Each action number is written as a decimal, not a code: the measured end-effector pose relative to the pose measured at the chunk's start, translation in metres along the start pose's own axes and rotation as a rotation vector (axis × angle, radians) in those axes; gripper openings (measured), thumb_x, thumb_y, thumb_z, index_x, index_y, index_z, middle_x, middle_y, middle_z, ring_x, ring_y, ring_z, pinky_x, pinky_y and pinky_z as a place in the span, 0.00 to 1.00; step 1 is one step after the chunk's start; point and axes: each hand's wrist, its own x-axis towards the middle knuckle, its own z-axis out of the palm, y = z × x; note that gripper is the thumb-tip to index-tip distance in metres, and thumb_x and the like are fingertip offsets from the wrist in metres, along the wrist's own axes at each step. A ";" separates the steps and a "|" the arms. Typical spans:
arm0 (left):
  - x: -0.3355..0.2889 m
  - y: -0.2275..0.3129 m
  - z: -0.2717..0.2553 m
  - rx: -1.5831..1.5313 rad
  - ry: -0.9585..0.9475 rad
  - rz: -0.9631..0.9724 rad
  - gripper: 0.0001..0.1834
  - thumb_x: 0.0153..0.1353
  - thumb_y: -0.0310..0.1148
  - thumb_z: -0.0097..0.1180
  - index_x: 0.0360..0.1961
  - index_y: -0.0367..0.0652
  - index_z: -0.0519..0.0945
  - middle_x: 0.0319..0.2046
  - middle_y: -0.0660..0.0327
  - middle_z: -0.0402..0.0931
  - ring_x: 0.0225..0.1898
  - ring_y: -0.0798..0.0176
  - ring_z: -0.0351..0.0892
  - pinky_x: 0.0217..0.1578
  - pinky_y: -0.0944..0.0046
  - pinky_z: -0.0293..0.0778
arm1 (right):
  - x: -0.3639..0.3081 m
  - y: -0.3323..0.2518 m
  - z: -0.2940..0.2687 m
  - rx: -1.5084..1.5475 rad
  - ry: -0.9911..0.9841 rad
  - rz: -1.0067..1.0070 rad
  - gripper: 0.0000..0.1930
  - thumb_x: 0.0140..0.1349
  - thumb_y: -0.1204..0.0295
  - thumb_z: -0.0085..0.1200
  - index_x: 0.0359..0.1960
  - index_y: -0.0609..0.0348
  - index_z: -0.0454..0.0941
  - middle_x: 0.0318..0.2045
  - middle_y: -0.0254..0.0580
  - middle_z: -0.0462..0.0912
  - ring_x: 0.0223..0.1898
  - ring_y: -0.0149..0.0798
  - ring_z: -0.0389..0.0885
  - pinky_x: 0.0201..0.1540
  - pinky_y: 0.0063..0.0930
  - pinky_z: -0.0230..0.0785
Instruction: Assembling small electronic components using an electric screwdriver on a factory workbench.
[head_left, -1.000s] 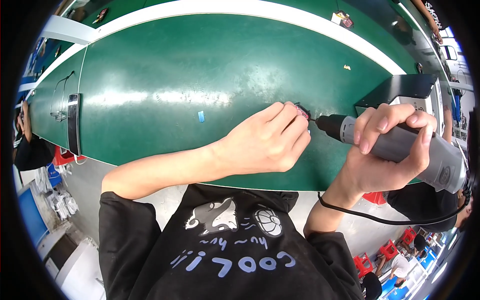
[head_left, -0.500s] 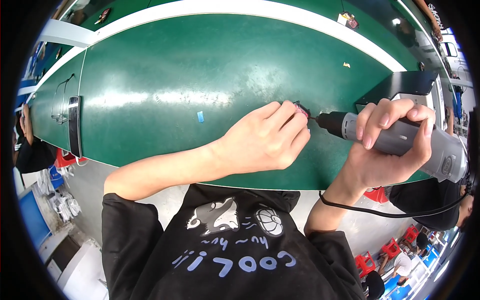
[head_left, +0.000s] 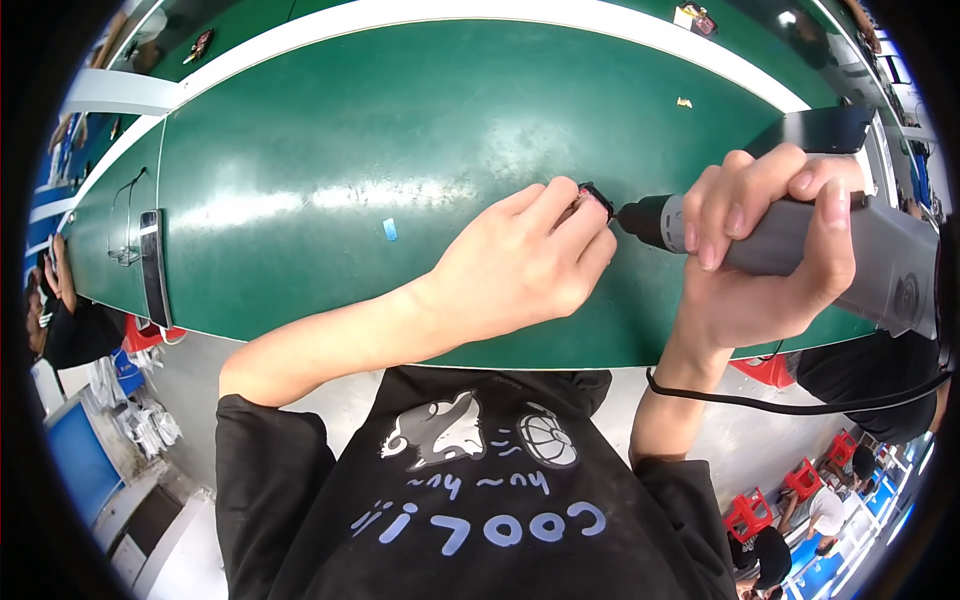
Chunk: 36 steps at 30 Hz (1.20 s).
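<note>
- While our right hand [head_left: 765, 245] grips a grey power tool [head_left: 885, 250], our left hand [head_left: 530, 250] pinches a small black-and-pink part [head_left: 596, 196] just left of its tip; whether they touch, we cannot tell.
- We hold both above the green surface [head_left: 330, 120], right of its middle.
- Near our right forearm loops a black cord [head_left: 800, 408].
- Left of our left hand lies a blue scrap [head_left: 390, 229]; far right, a yellowish scrap [head_left: 684, 102].
</note>
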 end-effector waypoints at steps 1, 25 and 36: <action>0.002 0.001 -0.001 -0.007 -0.029 -0.019 0.12 0.43 0.23 0.61 0.33 0.35 0.79 0.30 0.60 0.73 0.35 0.60 0.77 0.32 0.66 0.78 | 0.001 -0.001 -0.002 -0.062 -0.036 -0.011 0.11 0.71 0.63 0.36 0.36 0.57 0.64 0.17 0.41 0.65 0.09 0.31 0.57 0.12 0.26 0.55; -0.005 -0.036 -0.004 -0.330 0.018 -0.167 0.10 0.50 0.24 0.66 0.34 0.50 0.83 0.30 0.71 0.79 0.31 0.64 0.74 0.29 0.65 0.75 | 0.026 -0.087 -0.052 -0.496 0.152 -0.379 0.14 0.67 0.70 0.45 0.35 0.75 0.75 0.29 0.57 0.78 0.15 0.35 0.69 0.22 0.28 0.62; 0.004 -0.066 -0.005 -0.198 0.061 0.049 0.12 0.46 0.21 0.65 0.33 0.47 0.82 0.31 0.69 0.78 0.29 0.64 0.75 0.28 0.67 0.74 | 0.037 -0.085 -0.044 -0.508 0.063 -0.205 0.14 0.67 0.70 0.45 0.26 0.68 0.71 0.22 0.42 0.71 0.15 0.30 0.65 0.22 0.25 0.60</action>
